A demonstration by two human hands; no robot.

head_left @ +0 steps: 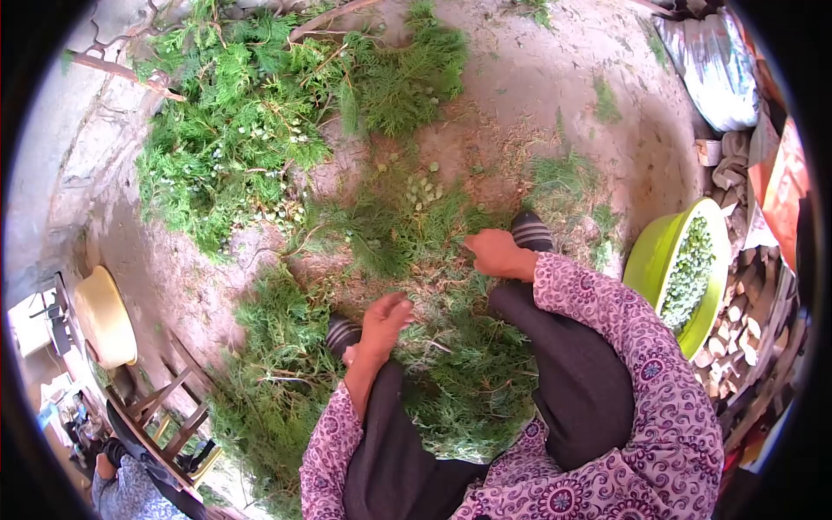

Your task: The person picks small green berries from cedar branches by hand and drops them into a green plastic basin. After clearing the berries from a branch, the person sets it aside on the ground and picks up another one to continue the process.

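Observation:
My left hand is over the cut greenery beside my left shoe, its fingers bent and pressed together. What it holds, if anything, is too small to make out. Near my right shoe, my right hand is curled closed, fingertips pointing left toward feathery evergreen sprigs; its contents are hidden. Between my feet and under my legs lie more evergreen branches. Several pale green cones or berries rest on the ground just ahead of my hands.
A large heap of evergreen branches with pale cones lies ahead to the left. On the right stands a lime-green basin holding small green pieces, with chopped wood beyond. A yellow basin, a wooden frame and another person are at left.

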